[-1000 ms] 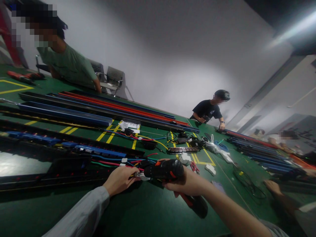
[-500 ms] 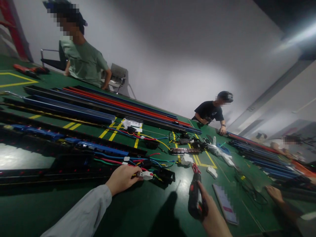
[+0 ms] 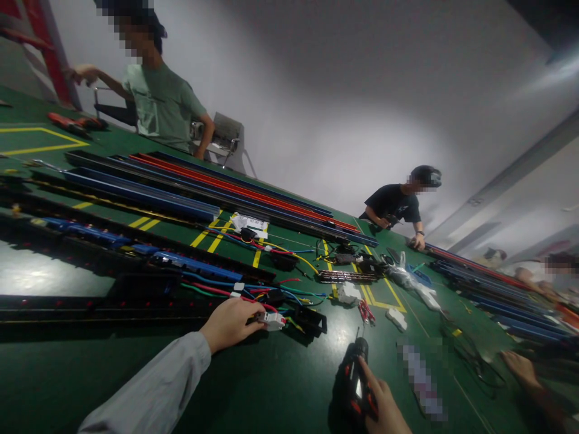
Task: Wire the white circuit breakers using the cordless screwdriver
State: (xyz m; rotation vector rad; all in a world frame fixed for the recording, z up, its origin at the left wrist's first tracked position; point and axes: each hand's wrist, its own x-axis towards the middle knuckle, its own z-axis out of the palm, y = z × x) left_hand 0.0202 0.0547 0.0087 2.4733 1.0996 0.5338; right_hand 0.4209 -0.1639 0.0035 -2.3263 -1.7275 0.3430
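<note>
Head view: tabletop (image 3: 280,392) separates left hand (image 3: 233,323) from drill (image 3: 354,377).

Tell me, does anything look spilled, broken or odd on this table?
Nothing looks spilled or clearly broken. The coloured wires look untidy, ends splayed different ways near the left hand and the white block it holds.

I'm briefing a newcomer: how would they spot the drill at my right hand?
Start with the green table and go to its near side, right of the middle. There your right hand is on the drill. It is mostly black with orange-red accents, unlike the mainly red tool at far left.
</note>
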